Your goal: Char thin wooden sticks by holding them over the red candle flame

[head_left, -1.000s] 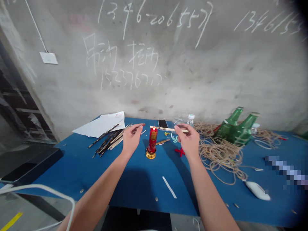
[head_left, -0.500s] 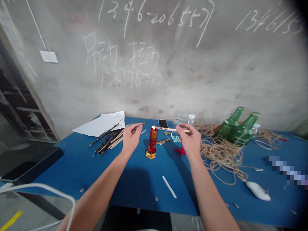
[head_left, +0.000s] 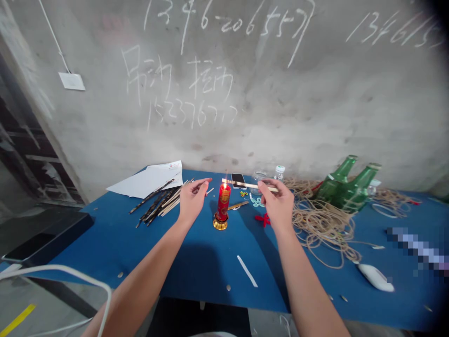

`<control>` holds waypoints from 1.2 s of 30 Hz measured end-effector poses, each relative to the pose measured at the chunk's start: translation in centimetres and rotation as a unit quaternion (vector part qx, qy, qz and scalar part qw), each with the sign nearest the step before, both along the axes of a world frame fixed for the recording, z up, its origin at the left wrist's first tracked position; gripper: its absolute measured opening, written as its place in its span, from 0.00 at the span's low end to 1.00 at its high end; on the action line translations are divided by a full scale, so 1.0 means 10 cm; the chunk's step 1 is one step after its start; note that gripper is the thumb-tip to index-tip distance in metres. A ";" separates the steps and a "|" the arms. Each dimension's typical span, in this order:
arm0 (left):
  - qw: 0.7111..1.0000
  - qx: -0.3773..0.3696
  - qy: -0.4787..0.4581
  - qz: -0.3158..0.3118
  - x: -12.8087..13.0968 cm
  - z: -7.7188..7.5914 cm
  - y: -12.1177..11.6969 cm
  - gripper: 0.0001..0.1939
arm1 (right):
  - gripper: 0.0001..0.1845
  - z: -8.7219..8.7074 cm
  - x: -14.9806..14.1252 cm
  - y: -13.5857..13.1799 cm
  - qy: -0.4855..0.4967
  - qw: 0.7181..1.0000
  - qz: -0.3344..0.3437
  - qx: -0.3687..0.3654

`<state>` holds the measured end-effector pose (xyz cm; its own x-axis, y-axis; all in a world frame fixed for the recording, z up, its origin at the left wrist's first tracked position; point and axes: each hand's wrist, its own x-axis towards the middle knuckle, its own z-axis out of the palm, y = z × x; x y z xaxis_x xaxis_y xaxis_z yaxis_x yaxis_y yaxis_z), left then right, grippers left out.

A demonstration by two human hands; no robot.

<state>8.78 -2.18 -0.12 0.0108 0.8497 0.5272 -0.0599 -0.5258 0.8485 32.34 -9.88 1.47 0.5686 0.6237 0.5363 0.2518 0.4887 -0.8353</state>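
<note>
Pinching a thin wooden stick (head_left: 247, 185) at its right end between thumb and fingers of the right hand (head_left: 277, 206), long axis running almost level, tip pointing left across the flame of a red candle (head_left: 223, 202). Curling the left hand (head_left: 192, 201) loosely beside the candle, any grip too small to tell.

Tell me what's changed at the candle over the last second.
The right hand drew the wooden stick back, then brought it forward again; its end now sits higher, crossing just over the candle flame. Nothing was let go. The left hand stayed raised beside the red candle, which hasn't moved.
</note>
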 end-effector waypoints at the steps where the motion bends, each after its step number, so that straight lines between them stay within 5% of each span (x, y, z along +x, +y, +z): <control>1: 1.000 -0.001 0.000 -0.001 0.00 0.00 0.00 0.17 | 0.21 0.00 0.00 0.00 0.002 1.000 0.004 0.002; 36: 1.000 0.004 0.012 0.005 0.00 0.00 0.03 0.16 | 0.25 0.02 -0.03 -0.02 0.043 0.998 0.028 0.029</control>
<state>8.74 -1.93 -0.11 0.0143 0.8459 0.5331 -0.0338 -0.5325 0.8458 32.08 -10.08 1.63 0.5792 0.6251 0.5232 0.1516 0.5481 -0.8226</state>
